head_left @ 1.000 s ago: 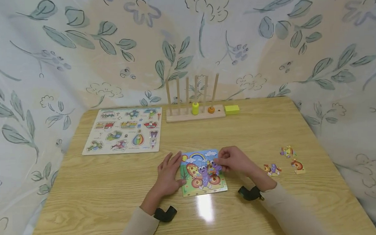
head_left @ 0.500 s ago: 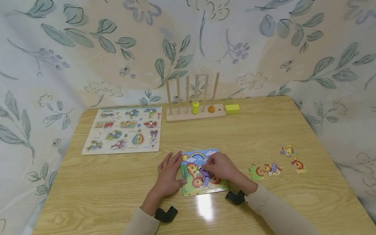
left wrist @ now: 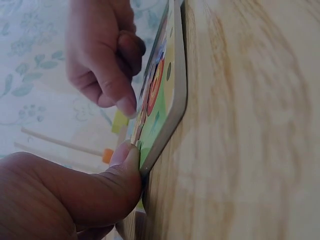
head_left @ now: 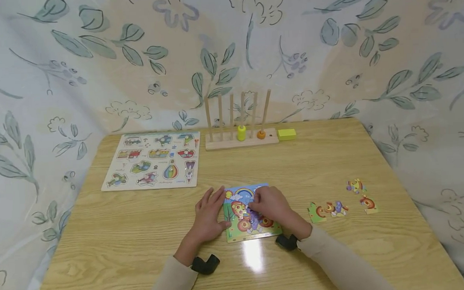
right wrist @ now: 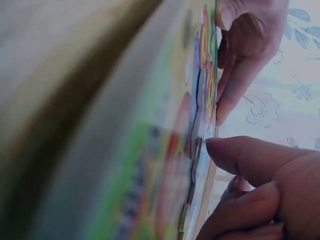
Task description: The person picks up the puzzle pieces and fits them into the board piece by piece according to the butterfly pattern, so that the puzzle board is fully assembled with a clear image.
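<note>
Midway between the left and right edges of the desk (head_left: 135,233) lies a butterfly jigsaw puzzle (head_left: 237,234), flat on the surface. Of the two hands, the left hand (head_left: 207,218) has its fingers spread along the puzzle's left side, gripping nothing, its thumb pressing the rim. The right hand (head_left: 273,206) is over the puzzle's right half, fingers curled with nothing visible between them, its thumb tip touching the picture. Toward the desk's right edge lie four loose puzzle pieces (head_left: 336,208), two of them close together. A vehicle puzzle board (head_left: 161,162) occupies the far-left corner. Along the far edge stands a wooden peg rack (head_left: 232,144), with yellow beads (head_left: 241,133) on one peg and an orange bead (head_left: 261,134) on another; a yellow block (head_left: 287,135) sits at its right end.
</note>
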A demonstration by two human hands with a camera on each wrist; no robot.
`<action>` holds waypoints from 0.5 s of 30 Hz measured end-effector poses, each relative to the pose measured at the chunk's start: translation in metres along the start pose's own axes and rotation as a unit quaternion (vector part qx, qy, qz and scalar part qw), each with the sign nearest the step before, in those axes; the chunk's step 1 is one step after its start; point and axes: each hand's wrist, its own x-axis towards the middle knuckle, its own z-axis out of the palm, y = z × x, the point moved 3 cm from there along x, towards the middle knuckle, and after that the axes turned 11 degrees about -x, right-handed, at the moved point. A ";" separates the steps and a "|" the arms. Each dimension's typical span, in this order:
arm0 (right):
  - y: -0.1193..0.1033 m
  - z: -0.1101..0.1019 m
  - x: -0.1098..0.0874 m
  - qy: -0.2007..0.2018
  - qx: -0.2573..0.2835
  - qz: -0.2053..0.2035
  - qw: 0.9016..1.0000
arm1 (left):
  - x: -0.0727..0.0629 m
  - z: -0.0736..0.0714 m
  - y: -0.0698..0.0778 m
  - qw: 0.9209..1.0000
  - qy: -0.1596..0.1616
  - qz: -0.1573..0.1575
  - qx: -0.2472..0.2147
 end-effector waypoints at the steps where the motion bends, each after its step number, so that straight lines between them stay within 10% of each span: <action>1: -0.001 -0.001 0.000 0.007 -0.007 -0.001 1.000 | 0.000 0.000 0.000 1.000 -0.001 -0.001 -0.001; 8: 0.028 -0.017 -0.005 0.055 -0.037 0.020 0.998 | 0.001 0.003 -0.002 1.000 -0.007 -0.011 0.000; 15: 0.136 -0.088 -0.029 0.092 -0.112 0.156 0.977 | 0.000 0.004 -0.002 1.000 -0.006 -0.012 0.003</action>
